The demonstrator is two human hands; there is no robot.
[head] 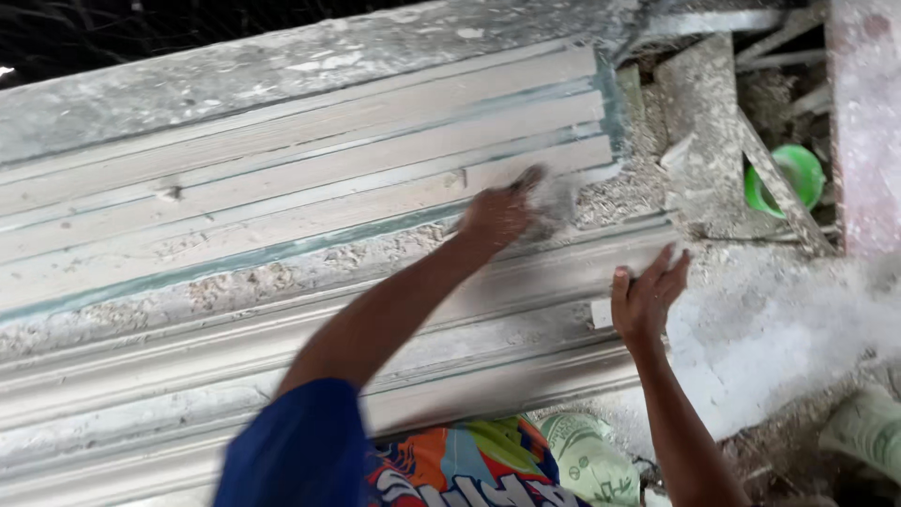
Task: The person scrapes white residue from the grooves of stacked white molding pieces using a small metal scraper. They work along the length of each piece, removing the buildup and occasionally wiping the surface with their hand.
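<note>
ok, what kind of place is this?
Probably a rough moulding or plaster workshop: long profiled cornice strips caked in white dust, crumbly debris between them, scrap planks beside a green tub.

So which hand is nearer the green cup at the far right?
Right. The right hand rests on the moulding's end, below-left of the green cup; the left hand is farther left, on the boards.

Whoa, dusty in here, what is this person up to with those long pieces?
A person leans over a stack of long pale moulded strips covered in dust and crumbs. The left hand, blurred, is on the strips near their end, amid the loose debris. The right hand rests open against the end of a lower strip. A green container sits beyond.
</note>
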